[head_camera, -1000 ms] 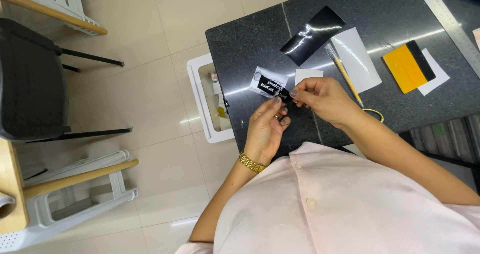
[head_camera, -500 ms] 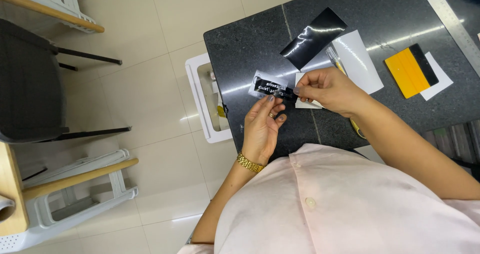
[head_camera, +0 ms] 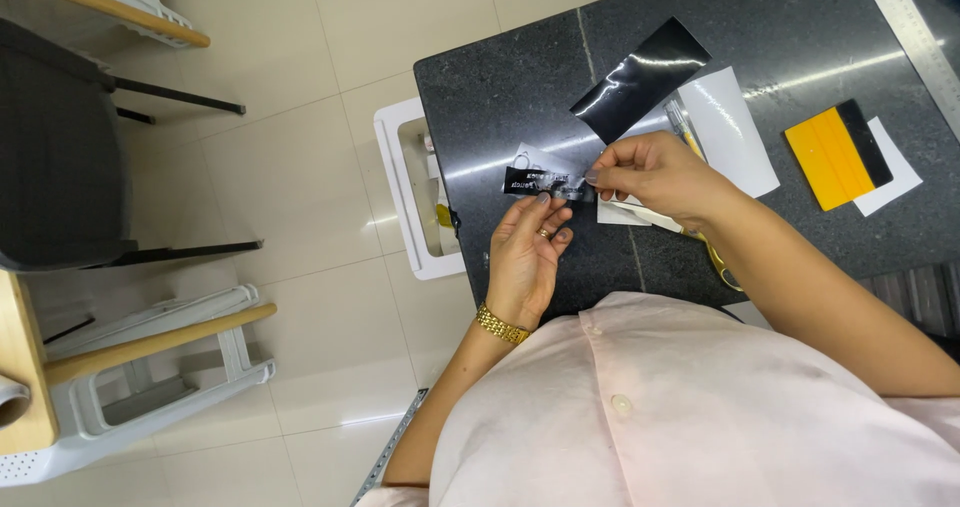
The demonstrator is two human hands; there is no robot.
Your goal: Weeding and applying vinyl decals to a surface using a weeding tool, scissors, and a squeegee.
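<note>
fingers of right hand and left hand pinch black sticker strip above counter; peel slowly, keep strip taut, flat.

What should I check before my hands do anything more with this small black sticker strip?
1. Both hands on the strip: ok. The left hand props the small black sticker strip from below; the right hand pinches its right end.
2. Strip flat, not folded: ok, it looks stretched between the fingers.
3. Whether a layer is lifting at the pinched end: cannot tell, fingers hide it.
4. Strip over the dark table: ok.
5. Yellow squeegee within reach: ok, on the table to the right, untouched.
6. Glossy black sheet apart from the strip: ok, it lies just beyond the hands.
</note>
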